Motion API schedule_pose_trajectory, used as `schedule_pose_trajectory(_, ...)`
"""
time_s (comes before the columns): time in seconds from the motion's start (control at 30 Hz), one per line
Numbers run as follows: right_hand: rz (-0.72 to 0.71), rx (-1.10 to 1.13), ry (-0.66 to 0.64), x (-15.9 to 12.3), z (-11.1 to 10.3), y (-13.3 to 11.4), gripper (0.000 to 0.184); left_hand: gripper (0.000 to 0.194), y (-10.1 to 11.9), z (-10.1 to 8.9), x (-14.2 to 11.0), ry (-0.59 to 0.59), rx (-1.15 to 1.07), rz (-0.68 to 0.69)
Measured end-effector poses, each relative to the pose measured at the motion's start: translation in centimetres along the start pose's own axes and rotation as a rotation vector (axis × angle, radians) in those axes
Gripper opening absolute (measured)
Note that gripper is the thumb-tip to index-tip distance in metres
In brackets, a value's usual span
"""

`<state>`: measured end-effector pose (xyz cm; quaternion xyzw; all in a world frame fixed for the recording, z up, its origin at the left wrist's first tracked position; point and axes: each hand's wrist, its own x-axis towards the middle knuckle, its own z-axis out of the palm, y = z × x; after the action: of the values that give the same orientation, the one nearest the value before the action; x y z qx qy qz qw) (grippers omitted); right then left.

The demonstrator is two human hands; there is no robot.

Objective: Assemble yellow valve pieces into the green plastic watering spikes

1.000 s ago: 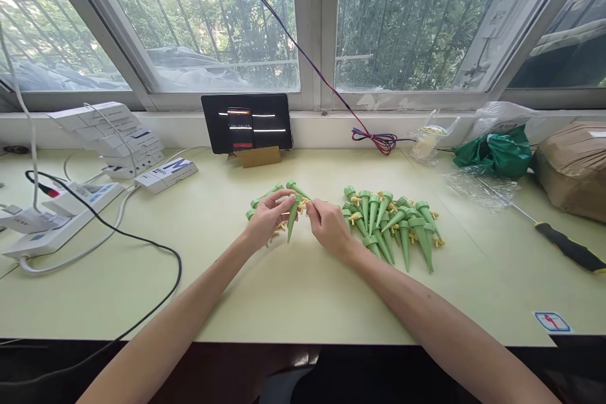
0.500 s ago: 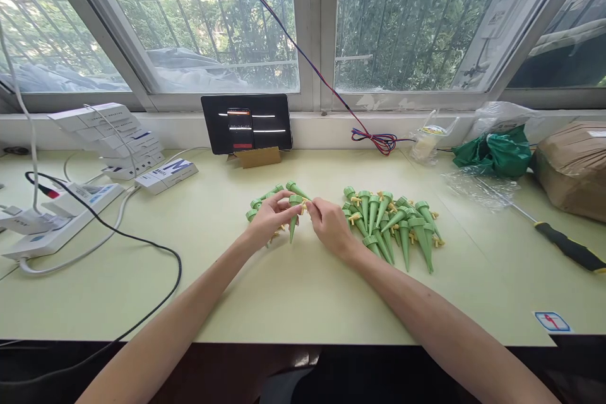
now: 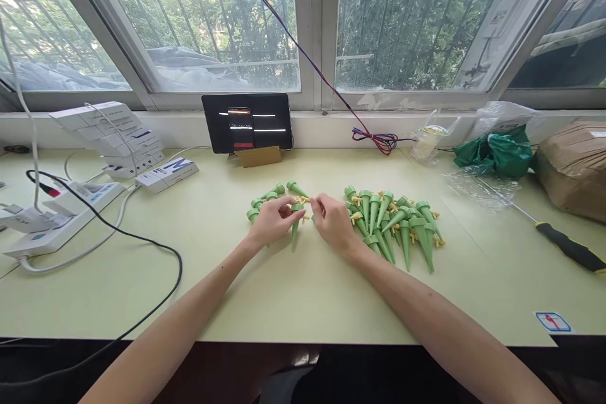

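My left hand (image 3: 274, 219) is closed on a green plant watering spike (image 3: 295, 235), gripped near its ribbed cap with the tip pointing down. A small yellow valve (image 3: 305, 219) juts from its right side, toward my right hand (image 3: 331, 221). That hand has its thumb and fingers pinched together, just right of the valve; what they hold, if anything, is hidden. Behind the hands another green spike (image 3: 297, 189) lies on the table. More spikes (image 3: 255, 203) lie behind and left of my left hand, partly covered by it.
To the right is a heap of green spikes with yellow valves (image 3: 388, 221). A screwdriver (image 3: 570, 246), a green bag (image 3: 497, 153) and a brown package (image 3: 575, 167) lie farther right. A power strip (image 3: 71, 224), white boxes (image 3: 111, 136) and a propped tablet (image 3: 247, 123) stand left and behind.
My left hand has lowered slightly toward me with the spike. My right hand has shifted a little right, and a gap shows between its fingertips and the valve.
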<state>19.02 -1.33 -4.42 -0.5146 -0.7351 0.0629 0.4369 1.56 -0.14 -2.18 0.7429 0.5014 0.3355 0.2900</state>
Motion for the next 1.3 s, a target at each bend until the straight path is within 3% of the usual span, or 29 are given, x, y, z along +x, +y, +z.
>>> schedule_pose_trajectory(0.27,0.006,-0.225,-0.165,-0.1,-0.9,-1.1,0.026,0.03,-0.6,0.1,0.3,0.0,0.216,0.111)
schedule_pose_trajectory(0.47,-0.034,-0.343,-0.231,-0.3,-1.1,-1.5,0.014,0.029,-0.5,-0.1,0.6,0.033,0.27,0.111)
schedule_pose_trajectory(0.6,-0.058,-0.365,-0.271,-0.3,-1.0,-1.5,0.017,0.027,-0.3,-0.2,0.5,0.022,0.273,0.102)
schedule_pose_trajectory(0.93,-0.04,-0.374,-0.267,-0.3,-1.0,-1.3,0.014,0.024,-0.1,-0.3,0.2,-0.105,0.326,0.166)
schedule_pose_trajectory(1.3,-0.025,-0.366,-0.259,0.2,-1.2,-1.1,0.018,0.021,0.1,-0.5,0.2,-0.111,0.26,0.161)
